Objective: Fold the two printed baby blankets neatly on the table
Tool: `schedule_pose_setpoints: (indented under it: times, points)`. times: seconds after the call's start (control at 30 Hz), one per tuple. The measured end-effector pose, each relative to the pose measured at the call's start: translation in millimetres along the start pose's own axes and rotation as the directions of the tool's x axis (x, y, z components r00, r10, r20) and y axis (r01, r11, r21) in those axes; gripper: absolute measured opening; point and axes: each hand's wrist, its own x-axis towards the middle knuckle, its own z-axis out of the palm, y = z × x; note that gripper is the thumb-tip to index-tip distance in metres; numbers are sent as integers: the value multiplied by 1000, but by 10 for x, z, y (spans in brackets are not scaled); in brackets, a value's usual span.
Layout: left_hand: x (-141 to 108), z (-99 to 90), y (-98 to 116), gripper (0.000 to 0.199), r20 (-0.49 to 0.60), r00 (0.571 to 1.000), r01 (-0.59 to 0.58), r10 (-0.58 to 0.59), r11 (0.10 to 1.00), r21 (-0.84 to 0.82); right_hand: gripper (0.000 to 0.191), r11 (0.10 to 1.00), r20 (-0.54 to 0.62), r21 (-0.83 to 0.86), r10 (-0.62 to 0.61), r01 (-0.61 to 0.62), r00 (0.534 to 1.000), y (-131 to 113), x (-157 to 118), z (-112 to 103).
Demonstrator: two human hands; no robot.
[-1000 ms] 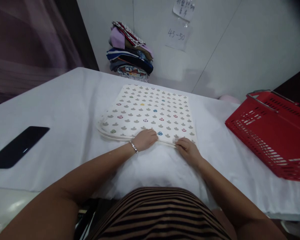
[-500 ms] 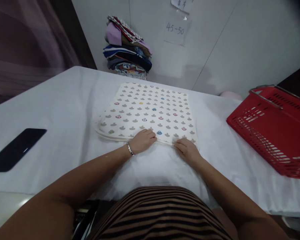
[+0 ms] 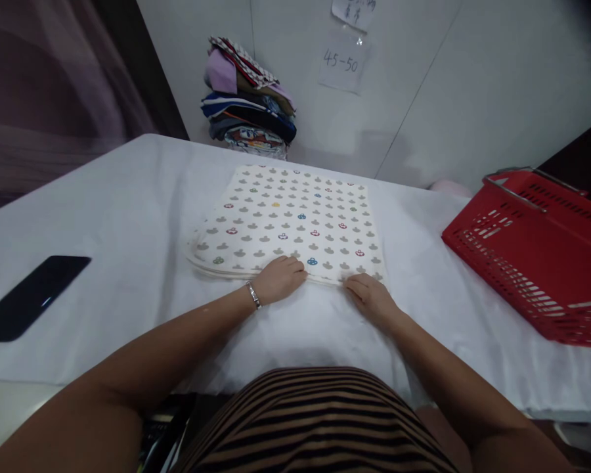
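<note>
A folded white cloth [image 3: 295, 223] with grey, red, blue and green mushroom-like prints lies flat on the white-covered table. Its rounded, layered corner is at the left. My left hand [image 3: 279, 279], with a silver bracelet at the wrist, is closed on the middle of the cloth's near edge. Farther right along that same edge, my right hand [image 3: 370, 295] has its fingers curled over the fabric near the right corner. The thumbs of both hands are mostly hidden.
A red plastic basket [image 3: 536, 256] with metal handles stands at the right. On the left lies a black phone-like slab [image 3: 32, 299]. Folded clothes [image 3: 251, 98] are stacked beyond the table's far edge, by a wall with paper signs [image 3: 341, 62]. White cloth covers the table [image 3: 123, 217].
The view has shifted very slightly. Both hands stay at the cloth's near edge, and the cloth lies as before.
</note>
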Motion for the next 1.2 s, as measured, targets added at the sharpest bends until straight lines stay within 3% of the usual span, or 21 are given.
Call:
schedule_pose_setpoints:
  times: [0.13, 0.67, 0.93, 1.2]
  points:
    - [6, 3, -1, 19, 20, 1000, 19, -19, 999, -30, 20, 994, -20, 72, 89, -88, 996, 10, 36, -48]
    - [89, 48, 107, 17, -33, 997, 61, -63, 997, -57, 21, 954, 32, 257, 154, -157, 988, 47, 146, -165]
    - [277, 110, 249, 13, -43, 995, 96, -95, 995, 12, 20, 939, 69, 306, 144, -158, 987, 45, 184, -218]
    - [161, 155, 183, 18, -15, 997, 75, -74, 996, 47, 21, 958, 56, 262, 106, -118, 993, 47, 156, -147]
